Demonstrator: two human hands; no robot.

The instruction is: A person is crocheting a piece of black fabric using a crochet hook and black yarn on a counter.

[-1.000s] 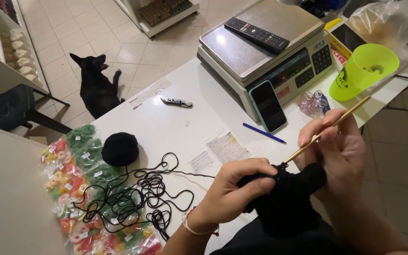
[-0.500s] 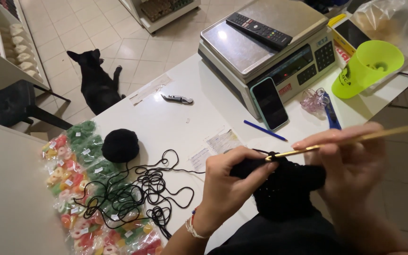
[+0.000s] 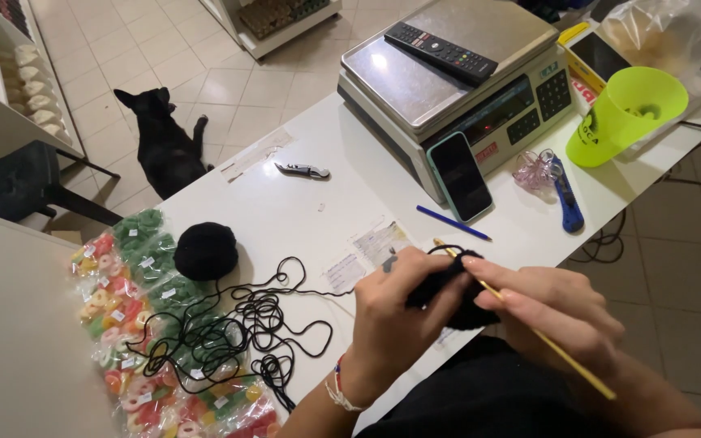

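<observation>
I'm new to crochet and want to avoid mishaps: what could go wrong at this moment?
1. The loose black yarn lies in a tangled heap over the bags of coloured sweets; pulling more could knot it or drag a bag.
2. The round black yarn ball sits free near the table's edge and might roll off.
3. The thin wooden hook in the right hand could slip out of the black piece.

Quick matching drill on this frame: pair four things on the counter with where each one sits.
1. remote control
2. phone
3. yarn ball
4. crochet hook

a. beside the candy bags
b. in the right hand
c. on the scale platform
d. propped against the scale's front

Pairs: 1-c, 2-d, 3-a, 4-b
</observation>
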